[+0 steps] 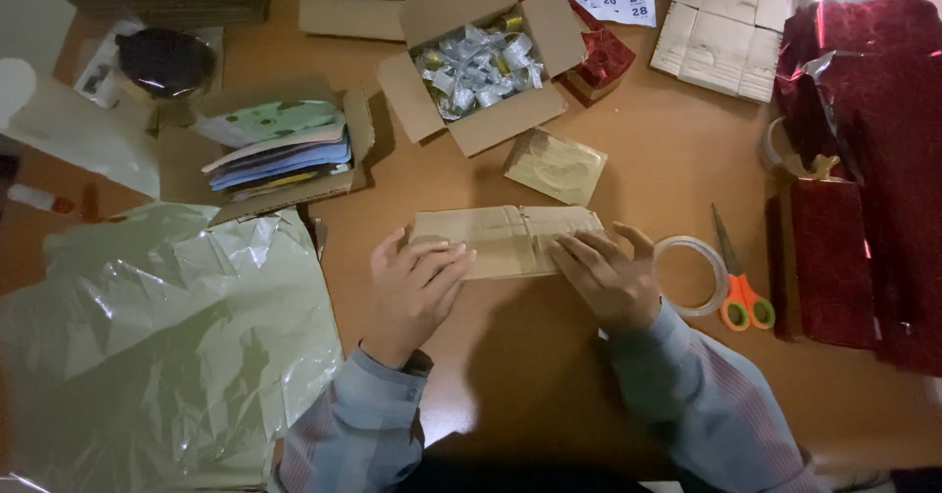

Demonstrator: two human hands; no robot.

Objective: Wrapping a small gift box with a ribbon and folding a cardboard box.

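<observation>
1. This looks like a small hand-packing or gift-wrapping work table, in a home or a little workshop; which of the two cannot be told.
2. A brown wooden table (549, 375) carries everything, dimly lit.
3. An open cardboard box (549, 110) of small silver-wrapped pieces (478, 69) stands near the far edge.
4. Red glitter wrapping foil (883, 120) lies along the right edge.
5. A roll of clear tape (713, 258) and orange-handled scissors (743, 297) lie beside it.
6. Clear plastic sheeting (157, 346) covers the near left corner.
7. Flattened cardboard (721, 34) and a carton of stacked coloured sheets (280, 145) sit farther back.
</observation>
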